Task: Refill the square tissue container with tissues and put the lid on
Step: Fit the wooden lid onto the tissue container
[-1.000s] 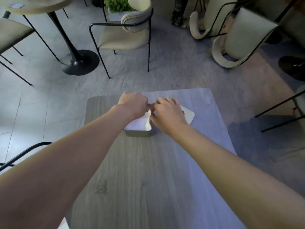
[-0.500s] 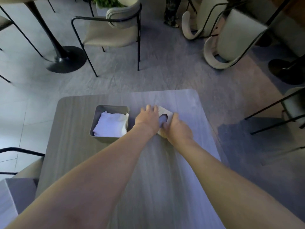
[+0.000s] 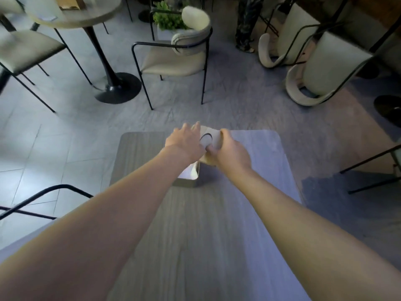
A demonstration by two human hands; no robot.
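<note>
Bare tabletop (image 3: 217, 246) across lower centre and right of frame; container (image 3: 186, 181) at mid-frame, lid (image 3: 209, 137) held above.

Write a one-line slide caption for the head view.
Both hands, left hand and right hand, hold the pale square lid above the grey metal tissue container.
</note>
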